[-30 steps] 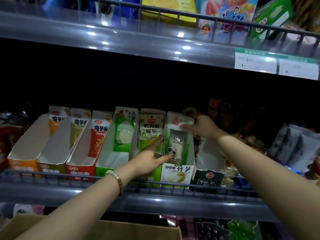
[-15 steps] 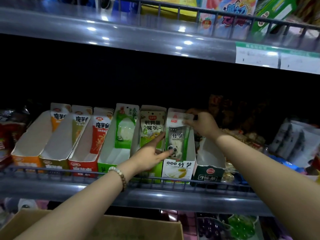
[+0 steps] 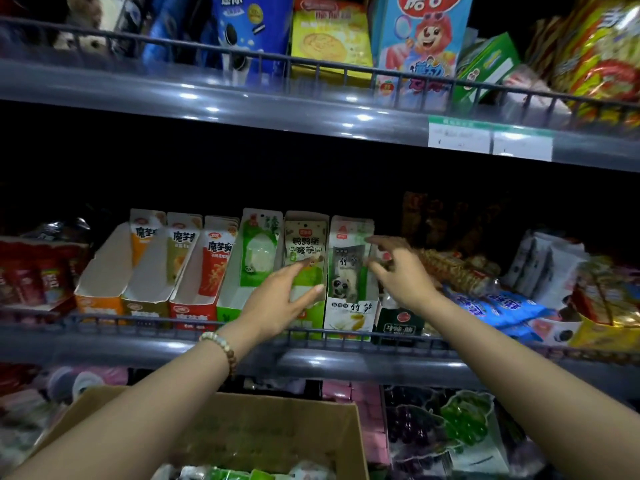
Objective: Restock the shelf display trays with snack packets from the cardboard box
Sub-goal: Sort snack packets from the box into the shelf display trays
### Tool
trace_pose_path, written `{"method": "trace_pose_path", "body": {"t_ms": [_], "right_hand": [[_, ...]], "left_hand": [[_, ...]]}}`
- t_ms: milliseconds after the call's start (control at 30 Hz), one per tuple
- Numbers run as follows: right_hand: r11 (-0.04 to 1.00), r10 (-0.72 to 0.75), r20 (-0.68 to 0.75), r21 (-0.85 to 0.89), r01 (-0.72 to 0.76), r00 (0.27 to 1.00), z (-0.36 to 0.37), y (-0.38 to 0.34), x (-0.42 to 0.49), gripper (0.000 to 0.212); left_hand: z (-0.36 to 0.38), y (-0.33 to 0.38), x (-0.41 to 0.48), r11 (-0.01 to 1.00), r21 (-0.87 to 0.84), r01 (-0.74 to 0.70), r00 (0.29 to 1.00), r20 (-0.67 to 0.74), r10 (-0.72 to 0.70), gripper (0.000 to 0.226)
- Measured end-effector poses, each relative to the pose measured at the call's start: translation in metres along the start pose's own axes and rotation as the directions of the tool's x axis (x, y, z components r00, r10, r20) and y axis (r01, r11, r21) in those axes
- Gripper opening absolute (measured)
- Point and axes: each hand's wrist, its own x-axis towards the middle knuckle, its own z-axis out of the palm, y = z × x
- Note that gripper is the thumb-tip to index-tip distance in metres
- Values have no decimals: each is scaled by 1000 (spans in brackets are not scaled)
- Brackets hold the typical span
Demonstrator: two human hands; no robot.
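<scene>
Grey metal shelf [image 3: 363, 367] with a wire front rail, row of open cardboard display trays [image 3: 192, 311] standing side by side, red packets [image 3: 31, 278] at left, blue packets [image 3: 491, 306] at right

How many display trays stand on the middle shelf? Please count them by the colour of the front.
Orange tray: 1
Olive tray: 1
Red tray: 1
Green trays: 2
White tray: 1
Dark tray: 1
Total: 7

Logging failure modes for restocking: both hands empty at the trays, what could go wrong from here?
1. The right hand hovers close beside the panda packet standing in the white tray; a brush could tip it forward.
2. The left hand is spread in front of the light green tray; a nudge might skew the tray against the wire rail.
</scene>
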Motion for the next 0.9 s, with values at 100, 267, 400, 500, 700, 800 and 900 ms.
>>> {"method": "trace_pose_path", "body": {"t_ms": [100,267,400,500,700,800,900], "right_hand": [[1000,-1,121,-9,2,993,5,-18,-40,49],[999,-30,265,44,19,964,38,-30,-102,48],[993,-1,401,109,-47,916,83,-29,-149,47],[996,22,507,60,-61,861,119,-25,-179,47],[966,219,705,-62,-250,675,197,-12,-222,56],[888,368,746,-105,-447,555,230,-2,-236,68],[697,560,698,-107,-709,446,256,13,-242,91]], "left_hand": [[-10,-7,-38,998,60,-6,1000,-7,6,66],[-11,-48,-110,997,52,49,999,0,-49,65],[0,-90,-168,988,71,138,988,53,-142,60],[10,-123,-204,967,131,217,963,136,-235,62],[36,-181,-250,882,182,435,820,325,-472,65],[50,-204,-259,818,163,551,700,443,-560,74],[66,-220,-257,810,219,544,641,514,-570,76]]}}
